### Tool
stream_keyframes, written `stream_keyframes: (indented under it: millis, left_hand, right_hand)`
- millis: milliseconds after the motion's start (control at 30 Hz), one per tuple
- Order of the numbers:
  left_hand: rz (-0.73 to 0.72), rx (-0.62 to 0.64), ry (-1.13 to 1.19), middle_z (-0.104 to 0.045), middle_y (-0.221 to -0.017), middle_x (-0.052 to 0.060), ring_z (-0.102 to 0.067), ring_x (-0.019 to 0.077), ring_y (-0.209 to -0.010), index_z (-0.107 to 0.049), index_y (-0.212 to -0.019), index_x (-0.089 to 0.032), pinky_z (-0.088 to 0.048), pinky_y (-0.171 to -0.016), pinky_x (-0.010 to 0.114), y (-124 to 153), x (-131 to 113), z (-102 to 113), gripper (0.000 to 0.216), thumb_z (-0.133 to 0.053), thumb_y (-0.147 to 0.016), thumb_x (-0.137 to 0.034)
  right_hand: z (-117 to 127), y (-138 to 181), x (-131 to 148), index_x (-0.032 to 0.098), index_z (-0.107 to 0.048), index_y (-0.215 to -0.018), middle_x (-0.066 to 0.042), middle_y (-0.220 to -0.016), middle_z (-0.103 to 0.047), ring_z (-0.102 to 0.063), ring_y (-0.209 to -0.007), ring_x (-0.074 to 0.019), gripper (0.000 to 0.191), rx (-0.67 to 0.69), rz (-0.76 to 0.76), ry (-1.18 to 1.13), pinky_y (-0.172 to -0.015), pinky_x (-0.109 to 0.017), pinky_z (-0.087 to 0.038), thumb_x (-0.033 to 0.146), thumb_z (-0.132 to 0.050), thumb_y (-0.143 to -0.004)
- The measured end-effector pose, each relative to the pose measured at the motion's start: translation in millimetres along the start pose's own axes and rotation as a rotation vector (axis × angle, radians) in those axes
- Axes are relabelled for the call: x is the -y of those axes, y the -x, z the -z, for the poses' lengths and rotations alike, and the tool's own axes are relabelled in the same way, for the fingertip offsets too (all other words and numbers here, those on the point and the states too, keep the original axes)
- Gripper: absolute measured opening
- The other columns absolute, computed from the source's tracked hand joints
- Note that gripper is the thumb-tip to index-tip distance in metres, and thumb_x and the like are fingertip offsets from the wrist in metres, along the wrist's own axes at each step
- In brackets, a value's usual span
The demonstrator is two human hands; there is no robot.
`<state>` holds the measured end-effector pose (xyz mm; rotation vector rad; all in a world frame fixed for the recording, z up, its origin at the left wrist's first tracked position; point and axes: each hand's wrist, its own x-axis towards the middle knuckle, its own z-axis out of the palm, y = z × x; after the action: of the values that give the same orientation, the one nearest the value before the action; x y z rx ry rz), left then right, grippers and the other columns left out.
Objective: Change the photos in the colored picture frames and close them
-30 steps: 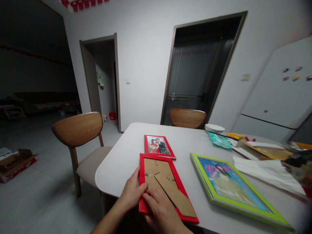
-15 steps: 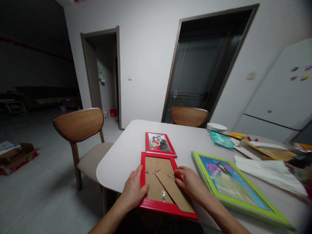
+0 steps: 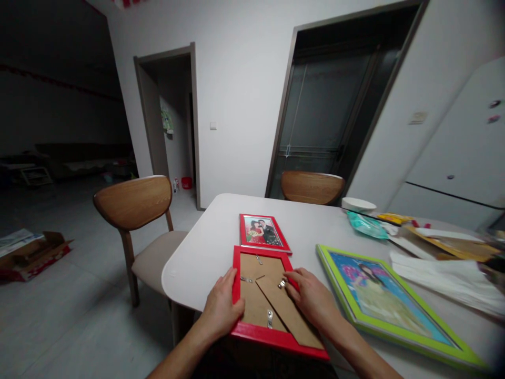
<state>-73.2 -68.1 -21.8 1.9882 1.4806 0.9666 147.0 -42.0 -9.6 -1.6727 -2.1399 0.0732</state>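
Observation:
A red picture frame point(image 3: 260, 337) lies face down at the near edge of the white table point(image 3: 205, 252), its brown cardboard back and stand showing. My left hand point(image 3: 221, 308) rests flat on the frame's left side, fingers together, thumb on the backing. My right hand point(image 3: 310, 296) lies on the right side, its fingertips pinched at a small metal clip point(image 3: 282, 284) on the backing. Just beyond it lies a smaller red frame point(image 3: 263, 232), face up with a photo.
A large green frame point(image 3: 389, 302) with a photo lies to the right. White paper point(image 3: 445, 276), a teal packet point(image 3: 365, 223), a white dish point(image 3: 357, 204) and clutter fill the far right. Wooden chairs stand at the left point(image 3: 136, 202) and the far side point(image 3: 311, 187).
My right hand moved from the frame's lower left corner to the clip on its right side. My left hand has stayed on the left edge. The view shifted slightly.

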Motion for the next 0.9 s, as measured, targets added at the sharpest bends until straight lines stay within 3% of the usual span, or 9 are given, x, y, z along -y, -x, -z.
stream_keyframes:
  millis: [100,233,333,500,733,900]
  left_hand:
    - [-0.006,-0.013,0.039,-0.039,-0.127,0.008,-0.035,0.0208,-0.116,-0.035,-0.122,-0.014,-0.022,-0.100,0.032,0.9,1.6,-0.3,0.059,-0.048,-0.065,-0.017]
    - [0.006,-0.024,0.046,-0.040,-0.126,0.008,-0.036,0.0218,-0.115,-0.037,-0.121,-0.013,-0.025,-0.099,0.032,2.1,1.8,-0.2,0.058,-0.048,-0.064,-0.017]
    - [0.011,-0.020,0.069,-0.041,-0.126,0.006,-0.037,0.0215,-0.114,-0.039,-0.120,-0.016,-0.025,-0.098,0.031,1.7,1.4,0.3,0.058,-0.049,-0.063,-0.017]
    - [0.012,-0.014,0.056,-0.042,-0.125,0.005,-0.037,0.0223,-0.114,-0.039,-0.120,-0.017,-0.025,-0.099,0.033,0.5,2.7,-0.8,0.058,-0.049,-0.063,-0.016]
    - [-0.002,-0.028,0.061,-0.042,-0.125,0.006,-0.038,0.0221,-0.113,-0.040,-0.120,-0.016,-0.026,-0.098,0.032,1.3,6.3,-3.9,0.057,-0.049,-0.063,-0.016]
    - [-0.002,-0.026,0.068,-0.043,-0.125,0.006,-0.038,0.0216,-0.114,-0.040,-0.119,-0.015,-0.026,-0.098,0.031,1.1,6.9,-3.6,0.057,-0.049,-0.063,-0.017]
  right_hand:
    - [7.8,10.3,9.1,0.017,-0.061,-0.092,-0.009,-0.094,-0.056,-0.049,-0.089,-0.0183,0.027,0.023,0.121,-0.095,-0.079,-0.029,-0.036,0.028,-0.042,-0.076]
    - [22.0,22.3,33.9,0.021,-0.063,-0.085,-0.005,-0.091,-0.057,-0.050,-0.085,-0.0158,0.019,0.235,0.307,-0.264,-0.076,-0.028,-0.039,0.023,-0.049,-0.072]
    - [25.6,24.6,47.2,0.024,-0.065,-0.078,-0.004,-0.090,-0.056,-0.049,-0.084,-0.0155,0.018,0.288,0.366,-0.275,-0.075,-0.029,-0.039,0.020,-0.049,-0.071]
    - [16.6,20.9,50.1,0.024,-0.066,-0.073,-0.004,-0.085,-0.056,-0.048,-0.082,-0.0159,0.016,0.260,0.375,-0.257,-0.074,-0.031,-0.038,0.022,-0.051,-0.071]
    - [14.0,10.4,49.9,0.021,-0.063,-0.084,-0.004,-0.089,-0.057,-0.050,-0.083,-0.0150,0.022,0.275,0.319,-0.367,-0.076,-0.028,-0.038,0.024,-0.043,-0.077]
    - [-2.4,-14.4,57.3,0.017,-0.062,-0.083,-0.005,-0.083,-0.057,-0.052,-0.076,-0.0139,0.025,0.169,0.239,-0.263,-0.068,-0.024,-0.038,0.026,-0.039,-0.079]
